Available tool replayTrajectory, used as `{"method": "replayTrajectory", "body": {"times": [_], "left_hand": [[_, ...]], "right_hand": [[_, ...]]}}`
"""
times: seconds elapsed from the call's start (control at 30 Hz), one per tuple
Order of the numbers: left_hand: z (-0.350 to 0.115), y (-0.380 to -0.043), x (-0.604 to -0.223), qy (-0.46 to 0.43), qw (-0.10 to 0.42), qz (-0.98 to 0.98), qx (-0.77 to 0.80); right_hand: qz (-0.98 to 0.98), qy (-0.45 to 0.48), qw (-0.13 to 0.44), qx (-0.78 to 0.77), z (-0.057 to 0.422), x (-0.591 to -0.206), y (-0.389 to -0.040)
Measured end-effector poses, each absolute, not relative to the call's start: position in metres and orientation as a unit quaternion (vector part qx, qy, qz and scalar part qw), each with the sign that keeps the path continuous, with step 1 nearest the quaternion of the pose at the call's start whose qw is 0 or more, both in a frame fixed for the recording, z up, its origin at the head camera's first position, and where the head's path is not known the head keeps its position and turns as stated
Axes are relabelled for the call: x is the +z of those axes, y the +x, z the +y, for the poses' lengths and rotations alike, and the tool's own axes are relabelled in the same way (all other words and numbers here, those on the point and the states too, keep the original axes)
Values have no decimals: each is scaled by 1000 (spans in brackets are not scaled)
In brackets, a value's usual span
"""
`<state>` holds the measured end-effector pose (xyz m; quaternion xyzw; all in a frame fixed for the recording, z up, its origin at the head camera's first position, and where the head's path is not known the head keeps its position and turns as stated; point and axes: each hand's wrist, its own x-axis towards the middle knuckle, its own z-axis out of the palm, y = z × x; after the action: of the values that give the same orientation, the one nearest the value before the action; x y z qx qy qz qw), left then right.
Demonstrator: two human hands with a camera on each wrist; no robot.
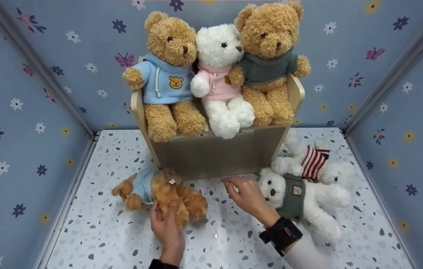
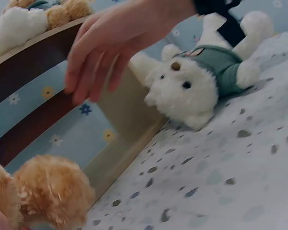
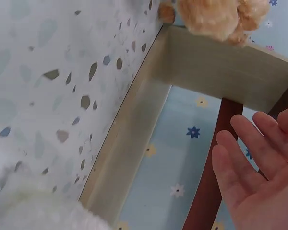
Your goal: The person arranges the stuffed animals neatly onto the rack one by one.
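Note:
My left hand [image 1: 168, 228] grips a brown teddy bear [image 1: 166, 190] in a light blue top by its leg, thumb on one side and fingers on the other. That bear lies on the floor at the left, head pointing left; its fur [image 2: 55, 191] shows at the lower left of the left wrist view. My right hand [image 1: 246, 196] hovers before the wooden shelf with fingers loosely bent and nothing in them; the right wrist view shows its palm and spread fingers [image 3: 252, 177]. Closest to it lies a white teddy bear [image 1: 276, 186] in a green top.
On the wooden shelf [image 1: 218, 153] sit a brown bear in a blue hoodie [image 1: 168, 80], a white bear in pink [image 1: 220, 80] and a brown bear in dark green [image 1: 271, 71]. Another white bear in a striped top [image 1: 314, 164] lies at right. Flowered walls [image 1: 21, 130] enclose the speckled floor [image 1: 211, 246].

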<state>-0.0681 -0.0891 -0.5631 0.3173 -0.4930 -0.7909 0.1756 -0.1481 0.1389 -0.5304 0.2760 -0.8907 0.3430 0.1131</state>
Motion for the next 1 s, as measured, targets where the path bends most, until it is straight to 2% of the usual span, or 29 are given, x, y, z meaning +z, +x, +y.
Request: {"method": "replayTrajectory", "body": {"times": [0.3,0.53,0.8,1.0], "left_hand": [[-47,-49,-581,237,148,-614,-738],[-25,-41,-589,182,121,-691,-689],[-15,-45,-599,132,63,-751,-644],[-12,-51,-604,78,67,-765,-636]], "right_hand": [[-892,280,61,349,111,-525,-147],[-890,291,64,345,96,-529,-149],[-925,249,-27,286,88,-533,-147],[-933,198,-65,294,89,-537,-154]]}}
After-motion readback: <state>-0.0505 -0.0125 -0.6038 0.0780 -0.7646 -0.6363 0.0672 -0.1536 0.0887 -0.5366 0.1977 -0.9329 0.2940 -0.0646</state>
